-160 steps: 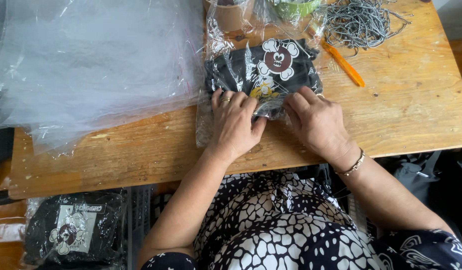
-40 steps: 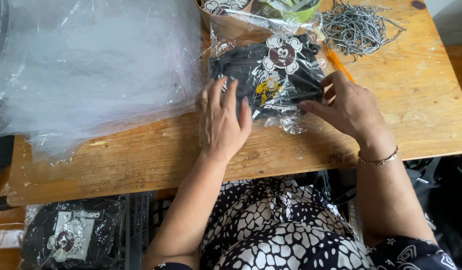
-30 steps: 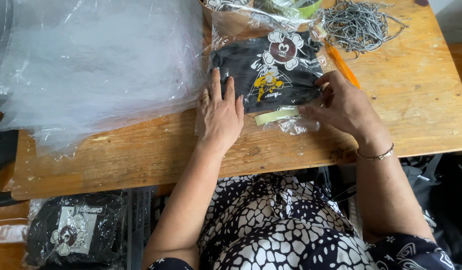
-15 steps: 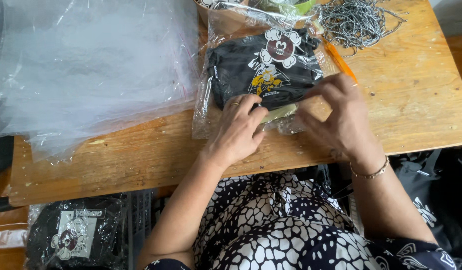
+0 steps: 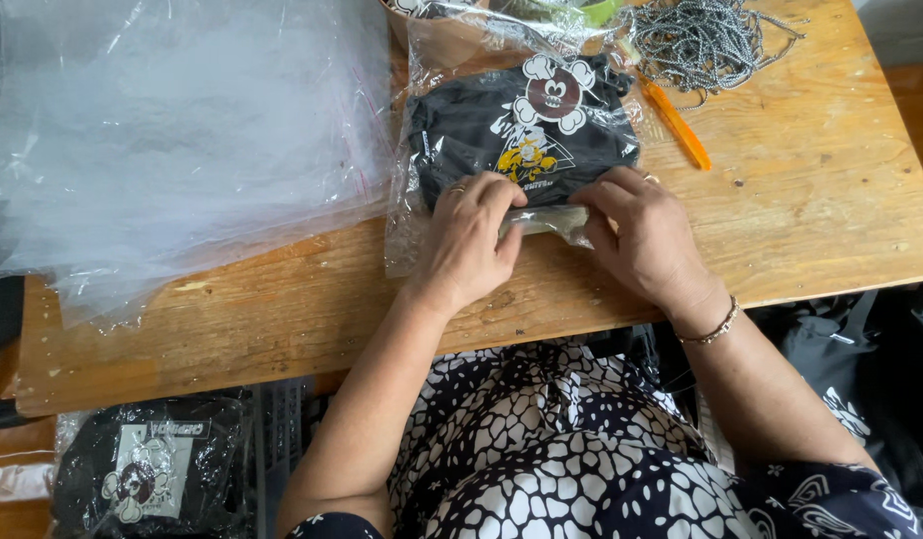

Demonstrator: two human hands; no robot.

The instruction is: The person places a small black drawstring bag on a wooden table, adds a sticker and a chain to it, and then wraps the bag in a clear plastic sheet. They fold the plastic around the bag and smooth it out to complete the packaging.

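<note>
Cloth in a clear plastic bag is what both hands are busy with: a folded black garment with a cartoon print (image 5: 526,125) lies flat on the wooden table (image 5: 821,200), sealed in by its clear bag (image 5: 407,215), just beside the big loose heap of empty plastic bags (image 5: 172,130) to its left. The left hand (image 5: 469,240) is curled down on the near edge of the package, fingertips pressing the plastic onto the cloth; the right hand (image 5: 646,235) does the same from the other side, fingers bent and pinching the folded-over flap (image 5: 546,220) between the two hands. Neither hand lifts anything; both are closed down on the bag's near end. From where I stand the bundle looks light and soft, likely to sag if picked up by one corner, and the film looks slick, so fingers would probably slide unless they press through to the fabric. I'd judge the safest hold is flat, with palms on the folded end or a hand at each short side. An orange pen (image 5: 678,125) lies just beyond the right hand, and a tangle of grey cord (image 5: 716,40) sits at the far edge. Another bagged black garment (image 5: 147,464) rests below the table to the left.
</note>
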